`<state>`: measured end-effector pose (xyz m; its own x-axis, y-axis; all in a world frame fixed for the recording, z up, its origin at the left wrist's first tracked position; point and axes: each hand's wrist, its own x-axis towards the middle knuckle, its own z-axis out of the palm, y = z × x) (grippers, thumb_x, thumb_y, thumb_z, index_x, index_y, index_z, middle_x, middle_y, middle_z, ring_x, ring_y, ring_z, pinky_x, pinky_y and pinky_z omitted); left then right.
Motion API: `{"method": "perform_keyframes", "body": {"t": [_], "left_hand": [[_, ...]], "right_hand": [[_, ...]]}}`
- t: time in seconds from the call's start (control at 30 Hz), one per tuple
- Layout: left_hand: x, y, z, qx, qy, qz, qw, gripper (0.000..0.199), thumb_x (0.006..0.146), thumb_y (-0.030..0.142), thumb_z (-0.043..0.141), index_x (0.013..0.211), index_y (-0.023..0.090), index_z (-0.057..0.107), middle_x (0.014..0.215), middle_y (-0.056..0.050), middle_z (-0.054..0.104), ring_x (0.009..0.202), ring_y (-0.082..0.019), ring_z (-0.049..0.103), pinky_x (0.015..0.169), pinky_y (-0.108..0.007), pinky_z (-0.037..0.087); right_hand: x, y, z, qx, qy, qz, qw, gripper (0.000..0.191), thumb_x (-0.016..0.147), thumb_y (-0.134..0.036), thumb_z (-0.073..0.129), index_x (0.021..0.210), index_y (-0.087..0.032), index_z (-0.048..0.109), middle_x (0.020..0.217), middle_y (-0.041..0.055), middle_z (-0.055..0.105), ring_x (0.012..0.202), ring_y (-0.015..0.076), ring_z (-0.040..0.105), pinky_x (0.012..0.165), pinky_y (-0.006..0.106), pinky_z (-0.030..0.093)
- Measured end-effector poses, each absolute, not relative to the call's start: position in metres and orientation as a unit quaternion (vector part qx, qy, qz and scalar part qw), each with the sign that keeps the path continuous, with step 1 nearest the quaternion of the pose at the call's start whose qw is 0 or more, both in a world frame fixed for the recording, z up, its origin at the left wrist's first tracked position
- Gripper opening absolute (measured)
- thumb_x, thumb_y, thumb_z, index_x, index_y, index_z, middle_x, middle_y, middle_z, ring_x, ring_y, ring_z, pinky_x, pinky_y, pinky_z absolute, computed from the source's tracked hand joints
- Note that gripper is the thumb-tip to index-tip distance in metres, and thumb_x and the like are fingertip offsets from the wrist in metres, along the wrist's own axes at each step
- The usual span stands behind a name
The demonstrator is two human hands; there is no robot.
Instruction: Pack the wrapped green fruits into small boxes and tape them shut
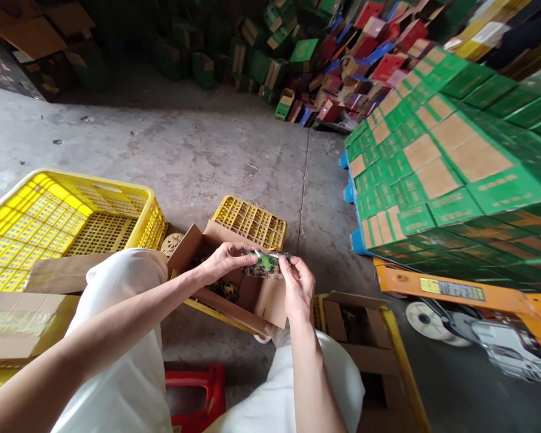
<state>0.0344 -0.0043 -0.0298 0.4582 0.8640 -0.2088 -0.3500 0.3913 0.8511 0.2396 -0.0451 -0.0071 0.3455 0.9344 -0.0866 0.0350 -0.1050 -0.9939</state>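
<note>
Left hand (228, 258) and right hand (299, 285), fingers pinched closed, are holding a clear packet (267, 263) above an open carton (274, 300).

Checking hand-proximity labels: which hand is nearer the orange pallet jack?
Right. The right hand pinches the end of the clear packet facing the orange pallet jack, well short of it; the left hand grips the packet's opposite end, farther away.
</note>
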Motion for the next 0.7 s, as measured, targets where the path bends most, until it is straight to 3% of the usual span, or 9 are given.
{"method": "perform_keyframes", "body": {"t": [0.1, 0.23, 0.37, 0.43, 0.57, 0.7], "left_hand": [[0.0342, -0.0038, -0.0295, 0.383, 0.333, 0.413, 0.756, 0.053, 0.077, 0.055, 0.097, 0.111, 0.014, 0.088, 0.106, -0.01, 0.086, 0.097, -0.027, 0.08, 0.094, -0.036, 0.06], [0.0321, -0.0039, -0.0294, 0.382, 0.351, 0.422, 0.744, 0.05, 0.077, 0.056, 0.095, 0.104, 0.014, 0.089, 0.1, -0.009, 0.087, 0.089, -0.026, 0.079, 0.088, -0.035, 0.06], [0.0323, -0.0037, -0.0324, 0.366, 0.352, 0.413, 0.756, 0.052, 0.077, 0.059, 0.096, 0.099, 0.013, 0.088, 0.097, -0.011, 0.086, 0.082, -0.023, 0.077, 0.082, -0.032, 0.059], [0.0328, -0.0023, -0.0354, 0.346, 0.357, 0.406, 0.766, 0.058, 0.078, 0.064, 0.093, 0.104, 0.013, 0.087, 0.1, -0.012, 0.086, 0.081, -0.022, 0.077, 0.08, -0.03, 0.058], [0.0322, 0.0003, -0.0386, 0.309, 0.363, 0.346, 0.808, 0.081, 0.08, 0.082, 0.081, 0.131, 0.018, 0.08, 0.113, -0.014, 0.084, 0.091, -0.025, 0.079, 0.078, -0.033, 0.059], [0.0314, -0.0024, -0.034, 0.374, 0.359, 0.316, 0.794, 0.074, 0.078, 0.069, 0.091, 0.128, 0.016, 0.082, 0.115, -0.013, 0.084, 0.096, -0.026, 0.077, 0.077, -0.031, 0.056]], "right_hand": [[0.2394, -0.0457, -0.0055, -0.607, -0.384, 0.433, 0.545, 0.042, 0.079, -0.062, 0.09, 0.085, -0.024, 0.072, 0.085, 0.0016, 0.077, 0.08, 0.0215, 0.068, 0.077, 0.033, 0.055], [0.2384, -0.0466, -0.0036, -0.587, -0.394, 0.471, 0.528, 0.045, 0.079, -0.06, 0.092, 0.105, -0.026, 0.08, 0.103, 0.0048, 0.083, 0.095, 0.0251, 0.074, 0.089, 0.037, 0.058], [0.2402, -0.046, -0.0073, -0.603, -0.394, 0.457, 0.521, 0.042, 0.078, -0.061, 0.091, 0.096, -0.024, 0.083, 0.098, 0.0062, 0.084, 0.092, 0.0264, 0.075, 0.09, 0.041, 0.059], [0.2411, -0.0455, -0.0091, -0.606, -0.394, 0.443, 0.531, 0.041, 0.079, -0.06, 0.09, 0.095, -0.023, 0.084, 0.097, 0.0061, 0.084, 0.091, 0.0263, 0.075, 0.09, 0.04, 0.059], [0.2399, -0.0459, -0.0085, -0.603, -0.401, 0.435, 0.535, 0.039, 0.08, -0.059, 0.09, 0.096, -0.024, 0.084, 0.097, 0.0058, 0.085, 0.093, 0.0259, 0.076, 0.09, 0.039, 0.059], [0.2361, -0.0469, -0.0057, -0.594, -0.419, 0.444, 0.524, 0.039, 0.08, -0.059, 0.089, 0.095, -0.023, 0.084, 0.097, 0.0062, 0.085, 0.092, 0.0255, 0.076, 0.089, 0.038, 0.059]]}}
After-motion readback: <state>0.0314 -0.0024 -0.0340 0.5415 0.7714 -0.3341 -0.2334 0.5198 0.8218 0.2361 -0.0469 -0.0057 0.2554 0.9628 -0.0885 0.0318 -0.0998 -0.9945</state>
